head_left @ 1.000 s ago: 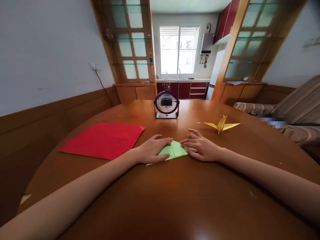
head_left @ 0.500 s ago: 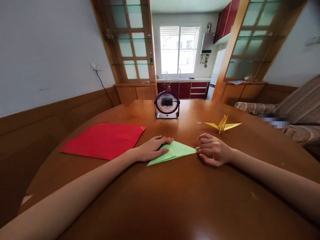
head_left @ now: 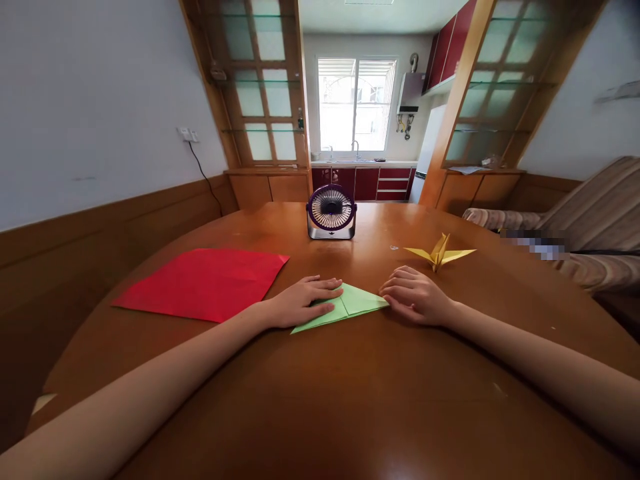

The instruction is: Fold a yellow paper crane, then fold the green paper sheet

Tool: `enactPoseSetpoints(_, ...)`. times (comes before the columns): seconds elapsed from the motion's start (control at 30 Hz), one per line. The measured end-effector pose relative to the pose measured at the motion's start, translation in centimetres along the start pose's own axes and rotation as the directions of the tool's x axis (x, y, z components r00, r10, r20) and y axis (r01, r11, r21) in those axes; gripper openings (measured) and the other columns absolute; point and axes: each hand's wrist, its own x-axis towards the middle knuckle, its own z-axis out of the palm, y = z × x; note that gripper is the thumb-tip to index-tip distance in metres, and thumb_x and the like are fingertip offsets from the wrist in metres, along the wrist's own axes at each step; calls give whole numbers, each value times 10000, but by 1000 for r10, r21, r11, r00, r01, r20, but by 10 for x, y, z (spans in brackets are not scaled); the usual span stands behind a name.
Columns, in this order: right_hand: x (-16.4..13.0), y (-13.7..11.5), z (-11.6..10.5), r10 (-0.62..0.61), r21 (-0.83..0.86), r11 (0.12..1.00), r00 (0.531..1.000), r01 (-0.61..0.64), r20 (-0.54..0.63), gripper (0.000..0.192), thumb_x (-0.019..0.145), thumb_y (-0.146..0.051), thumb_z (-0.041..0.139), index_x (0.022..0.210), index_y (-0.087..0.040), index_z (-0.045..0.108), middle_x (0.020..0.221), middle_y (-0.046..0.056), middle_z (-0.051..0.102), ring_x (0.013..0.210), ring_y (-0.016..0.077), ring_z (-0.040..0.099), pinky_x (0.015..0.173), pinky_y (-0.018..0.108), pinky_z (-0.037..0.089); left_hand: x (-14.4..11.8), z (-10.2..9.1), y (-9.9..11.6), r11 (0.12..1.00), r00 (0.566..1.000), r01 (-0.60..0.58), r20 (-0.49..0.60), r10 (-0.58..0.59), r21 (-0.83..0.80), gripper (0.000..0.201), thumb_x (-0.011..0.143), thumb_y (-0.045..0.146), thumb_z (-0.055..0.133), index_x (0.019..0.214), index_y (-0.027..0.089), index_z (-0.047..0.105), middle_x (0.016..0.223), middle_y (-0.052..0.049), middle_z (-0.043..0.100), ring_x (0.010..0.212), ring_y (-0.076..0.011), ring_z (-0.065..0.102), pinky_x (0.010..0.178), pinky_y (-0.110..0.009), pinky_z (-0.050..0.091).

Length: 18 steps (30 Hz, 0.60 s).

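The left hand lies palm down near the middle of the frame, fingers loosely spread, with thumb and fingertips resting on the folded green origami paper. The right hand, just right of centre, has its fingers curled in at the paper's pointed right tip; whether they pinch it or only touch it, I cannot tell. The green paper lies flat on the wooden table between both hands, a seam running down its face and more than one layer showing along its lower left edge.

Because the left hand covers much of that side, a layer slipping underneath could go unnoticed. If its pressure eased while the right fingers pulled on the tip, the sheet might skew and the seam edges part. Dragging at the thin point could crumple or bend it, and pressing with the edges out of line would likely set a crooked crease.

Farther out, a red paper sheet lies left of centre, near the left forearm, and a yellow paper crane stands beyond the right hand. A small desk fan faces this way from upper centre; a draught from it, were it running, could lift loose flaps.
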Motion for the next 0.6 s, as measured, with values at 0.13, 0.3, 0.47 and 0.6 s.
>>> enactPoseSetpoints(0.13, 12, -12, 8, 15, 55, 998, 999, -16, 31, 243, 914, -188, 486, 1117, -168, 617, 1028, 97, 695, 919, 201, 628, 810, 386, 511, -3, 3, -1, 1000, 999, 2, 33, -2, 4, 525, 1000, 472, 321, 1484, 272, 282, 1560, -39, 221, 1449, -198, 201, 1191, -421, 106)
enactPoseSetpoints(0.3, 29, -25, 20, -72, 154, 986, 993, 57, 92, 259, 907, -160, 478, 1115, -149, 632, 1062, 101, 691, 972, 198, 627, 856, 367, 517, -6, 0, 1, 999, 994, 8, 105, -11, 38, 564, 1001, 505, 272, 1510, 278, 189, 1579, -16, 144, 1469, -184, 93, 1199, -404, 16)
enactPoseSetpoints(0.47, 37, -28, 25, -180, 179, 972, 972, 152, 152, 287, 910, -190, 465, 1128, -147, 647, 1073, 108, 683, 969, 210, 617, 873, 385, 506, -8, -4, 7, 997, 986, 11, 164, -23, 72, 616, 990, 537, 271, 1521, 287, 85, 1588, -17, 67, 1472, -201, 39, 1190, -429, -28)
enactPoseSetpoints(0.6, 35, -27, 23, -188, 182, 971, 966, 155, 179, 307, 914, -213, 474, 1153, -128, 645, 1090, 119, 673, 995, 213, 605, 896, 380, 495, -10, -7, 10, 998, 982, 12, 190, -24, 65, 632, 982, 548, 294, 1518, 299, 70, 1589, -14, 28, 1473, -212, 16, 1187, -445, -42)
